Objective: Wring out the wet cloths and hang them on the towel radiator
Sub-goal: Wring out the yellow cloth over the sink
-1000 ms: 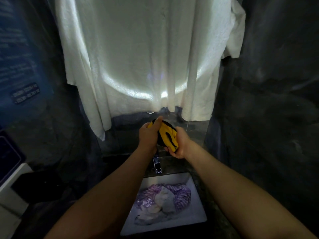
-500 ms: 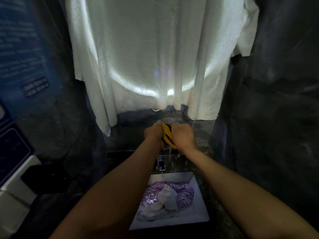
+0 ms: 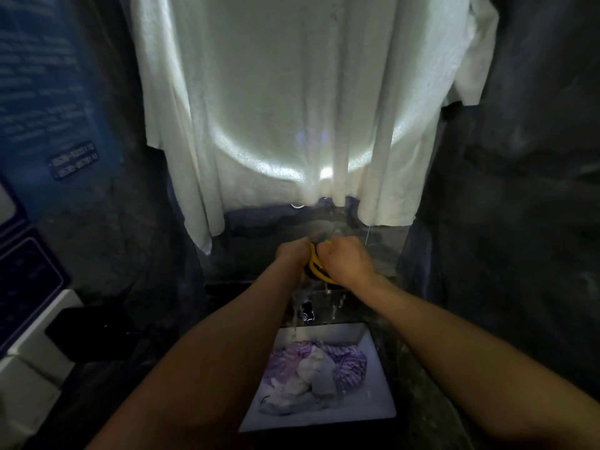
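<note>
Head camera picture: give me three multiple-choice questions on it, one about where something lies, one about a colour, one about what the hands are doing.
1. Where does the purple cloth lie?
A. In the white basin
B. On the floor
C. On a shelf

2. What colour is the wrung cloth between the left hand and the right hand?
A. Red
B. Yellow
C. Green

3. What are the two hands doing?
A. Both are open and empty
B. Only one holds something
C. Both grip the wrung cloth

Answers:
1. A, the purple cloth sits bunched with pale ones inside the basin below the arms.
2. B, yellow shows in the gap between the two fists.
3. C, both hands are curled tight around the wrung cloth, and water drips below them.
</note>
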`<state>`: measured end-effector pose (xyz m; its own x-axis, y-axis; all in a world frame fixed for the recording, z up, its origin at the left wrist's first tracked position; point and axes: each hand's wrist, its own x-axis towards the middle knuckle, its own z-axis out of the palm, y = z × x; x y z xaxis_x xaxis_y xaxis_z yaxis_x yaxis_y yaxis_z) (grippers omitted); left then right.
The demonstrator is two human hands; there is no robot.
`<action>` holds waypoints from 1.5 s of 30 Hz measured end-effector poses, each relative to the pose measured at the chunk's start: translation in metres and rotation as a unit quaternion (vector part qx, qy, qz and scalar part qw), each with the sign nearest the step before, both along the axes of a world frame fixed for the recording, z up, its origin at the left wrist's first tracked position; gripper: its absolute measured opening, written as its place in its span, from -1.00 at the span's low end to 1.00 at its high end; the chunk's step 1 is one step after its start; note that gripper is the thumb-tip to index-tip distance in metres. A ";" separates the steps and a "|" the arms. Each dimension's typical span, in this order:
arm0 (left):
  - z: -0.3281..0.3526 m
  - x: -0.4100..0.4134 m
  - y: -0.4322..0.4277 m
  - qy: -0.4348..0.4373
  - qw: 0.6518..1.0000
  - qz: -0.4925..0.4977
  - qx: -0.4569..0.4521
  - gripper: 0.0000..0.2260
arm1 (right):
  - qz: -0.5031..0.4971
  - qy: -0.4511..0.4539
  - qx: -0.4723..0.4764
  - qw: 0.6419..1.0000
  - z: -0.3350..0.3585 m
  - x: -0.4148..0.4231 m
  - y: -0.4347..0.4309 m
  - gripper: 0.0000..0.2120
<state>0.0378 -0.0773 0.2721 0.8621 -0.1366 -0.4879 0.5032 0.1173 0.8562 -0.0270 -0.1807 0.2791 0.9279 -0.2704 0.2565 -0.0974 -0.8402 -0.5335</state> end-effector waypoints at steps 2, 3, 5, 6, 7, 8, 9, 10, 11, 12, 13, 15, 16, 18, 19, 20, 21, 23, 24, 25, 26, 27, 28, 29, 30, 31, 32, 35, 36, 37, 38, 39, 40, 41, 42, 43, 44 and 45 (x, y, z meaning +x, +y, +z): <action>-0.007 0.002 -0.003 0.001 0.999 -0.012 -0.033 -0.75 | 0.000 -0.020 -0.017 1.000 -0.002 -0.001 -0.004 -0.59; -0.011 0.005 -0.004 0.001 0.999 -0.020 -0.041 -0.65 | -0.007 -0.031 0.008 0.999 -0.001 -0.001 -0.007 -0.58; -0.025 0.018 -0.005 -0.014 0.997 -0.032 -0.070 -0.49 | -0.039 -0.035 0.106 0.993 0.002 -0.001 -0.010 -0.57; -0.021 0.018 -0.002 -0.022 0.995 -0.048 -0.081 -0.44 | -0.063 -0.013 0.166 0.984 0.005 -0.001 -0.010 -0.58; -0.003 0.005 0.005 -0.035 0.992 -0.067 -0.097 -0.47 | -0.085 0.028 0.245 0.965 0.009 -0.002 -0.012 -0.59; 0.007 -0.003 0.010 -0.048 0.986 -0.093 -0.129 -0.53 | -0.093 0.088 0.351 0.927 0.011 -0.002 -0.015 -0.57; 0.014 -0.008 0.015 -0.055 0.979 -0.121 -0.151 -0.60 | -0.087 0.150 0.459 0.871 0.011 -0.002 -0.019 -0.54; 0.016 -0.009 0.019 -0.076 0.974 -0.153 -0.148 -0.66 | -0.071 0.197 0.538 0.817 0.011 -0.002 -0.024 -0.50; 0.015 -0.008 0.022 -0.118 0.973 -0.156 -0.124 -0.75 | -0.050 0.225 0.586 0.776 0.010 0.000 -0.029 -0.49; 0.012 -0.008 0.027 -0.189 0.967 -0.154 -0.078 -0.81 | -0.038 0.245 0.611 0.752 0.009 0.002 -0.033 -0.51; 0.011 -0.008 0.032 -0.275 0.948 -0.159 -0.026 -0.75 | -0.035 0.263 0.620 0.739 0.008 0.005 -0.035 -0.53; 0.002 -0.001 0.037 -0.414 0.885 -0.190 0.093 -0.73 | -0.043 0.297 0.622 0.723 0.008 0.008 -0.036 -0.53; -0.001 0.003 0.038 -0.449 0.861 -0.196 0.140 -0.74 | -0.048 0.310 0.619 0.720 0.009 0.008 -0.034 -0.51; -0.003 0.008 0.039 -0.486 0.826 -0.191 0.212 -0.70 | -0.048 0.329 0.609 0.720 0.011 0.007 -0.030 -0.47; -0.003 0.007 0.039 -0.493 0.814 -0.191 0.240 -0.66 | -0.045 0.333 0.599 0.727 0.012 0.006 -0.027 -0.45; -0.002 0.006 0.039 -0.490 0.811 -0.187 0.257 -0.62 | -0.045 0.335 0.587 0.735 0.013 0.005 -0.024 -0.44; -0.003 0.007 0.040 -0.485 0.816 -0.174 0.263 -0.61 | -0.046 0.333 0.585 0.738 0.012 0.006 -0.021 -0.44; -0.002 0.007 0.038 -0.487 0.819 -0.142 0.268 -0.73 | -0.030 0.317 0.618 0.719 0.011 0.009 -0.017 -0.47; -0.001 0.005 0.036 -0.489 0.820 -0.124 0.269 -0.77 | -0.022 0.299 0.642 0.705 0.011 0.011 -0.016 -0.50; -0.002 0.005 0.034 -0.493 0.822 -0.100 0.266 -0.77 | -0.018 0.284 0.663 0.693 0.011 0.013 -0.015 -0.54; -0.002 0.005 0.031 -0.492 0.829 -0.078 0.253 -0.76 | -0.013 0.272 0.677 0.684 0.011 0.014 -0.015 -0.57; -0.003 0.004 0.029 -0.494 0.835 -0.060 0.237 -0.76 | -0.009 0.264 0.688 0.676 0.011 0.013 -0.014 -0.58; -0.002 0.003 0.027 -0.494 0.841 -0.054 0.212 -0.79 | -0.004 0.258 0.697 0.669 0.011 0.012 -0.014 -0.58; 0.000 0.000 0.026 -0.489 0.851 -0.059 0.184 -0.83 | -0.005 0.253 0.703 0.665 0.013 0.011 -0.013 -0.59; 0.003 -0.003 0.025 -0.472 0.868 -0.068 0.140 -0.88 | -0.013 0.251 0.705 0.663 0.014 0.010 -0.012 -0.59; 0.007 -0.006 0.023 -0.453 0.883 -0.079 0.093 -0.91 | -0.027 0.245 0.710 0.659 0.014 0.010 -0.011 -0.61; 0.010 -0.007 0.021 -0.447 0.889 -0.080 0.059 -0.91 | -0.040 0.240 0.714 0.657 0.013 0.010 -0.011 -0.62; 0.016 -0.012 0.014 -0.440 0.896 -0.050 0.023 -0.87 | -0.055 0.219 0.716 0.661 0.011 0.013 -0.011 -0.64; 0.018 -0.013 0.010 -0.427 0.903 -0.033 0.019 -0.91 | -0.051 0.200 0.719 0.664 0.011 0.013 -0.010 -0.66; 0.018 -0.013 0.006 -0.413 0.911 -0.008 0.024 -0.95 | -0.048 0.175 0.711 0.679 0.009 0.016 -0.008 -0.70; 0.018 -0.011 0.002 -0.396 0.917 0.024 0.038 -0.95 | -0.050 0.145 0.699 0.699 0.009 0.018 -0.006 -0.70; 0.017 -0.010 -0.001 -0.377 0.923 0.058 0.055 -0.95 | -0.057 0.115 0.678 0.724 0.009 0.020 -0.004 -0.70; 0.017 -0.010 -0.003 -0.357 0.928 0.088 0.067 -0.95 | -0.075 0.088 0.634 0.764 0.008 0.023 -0.003 -0.70; 0.017 -0.008 -0.005 -0.338 0.932 0.111 0.072 -0.96 | -0.091 0.063 0.575 0.811 0.007 0.024 -0.003 -0.71; 0.017 -0.007 -0.007 -0.316 0.937 0.128 0.072 -0.97 | -0.105 0.046 0.504 0.856 0.009 0.025 -0.003 -0.72; 0.018 -0.006 -0.009 -0.293 0.943 0.142 0.072 -0.96 | -0.108 0.039 0.426 0.897 0.010 0.024 -0.004 -0.73; 0.019 -0.006 -0.010 -0.269 0.948 0.153 0.070 -0.94 | -0.106 0.020 0.320 0.941 0.013 0.022 -0.003 -0.74; 0.018 -0.004 -0.011 -0.248 0.953 0.163 0.059 -0.92 | -0.100 -0.031 0.199 0.974 0.010 0.023 -0.004 -0.78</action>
<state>0.0335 -0.0885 0.2904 0.9780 0.2087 -0.0049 -0.0136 0.0871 0.9961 -0.0037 -0.1849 0.2894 0.8328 -0.5335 0.1475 -0.1953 -0.5325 -0.8236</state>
